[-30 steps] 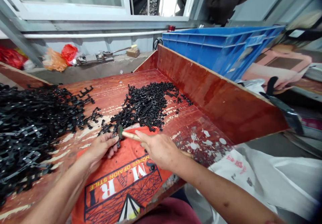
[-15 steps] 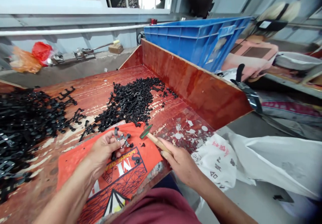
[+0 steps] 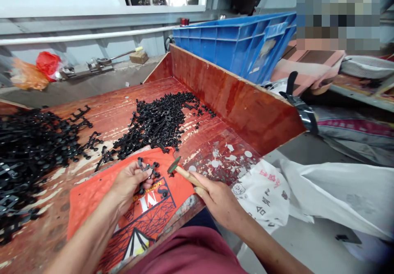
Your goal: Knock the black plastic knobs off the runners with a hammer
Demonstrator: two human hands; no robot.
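My left hand (image 3: 131, 182) is closed on a small black linked part (image 3: 149, 168) with round knobs, held above an orange printed cloth (image 3: 89, 204). Its fingers partly cover the part. In my right hand (image 3: 217, 196) is a hammer (image 3: 186, 176) with a pale wooden handle and a green head, the head hovering just right of the black part. A few loose black pieces lie on the cloth near my left fingers. Behind the cloth spreads a heap of small black pieces (image 3: 160, 120); on the left is a larger pile of black linked parts (image 3: 27, 150).
A red wooden board (image 3: 240, 101) walls the right side of the worn red table (image 3: 123, 97). Beyond it stands a large blue crate (image 3: 209, 46). White sacks (image 3: 332, 192) lie at the right. Another person in pink (image 3: 320, 62) is at the far right.
The hammer head has come slightly lower and left, nearer the black part in my left hand. The whole view has shifted a little. Both grips stay the same.
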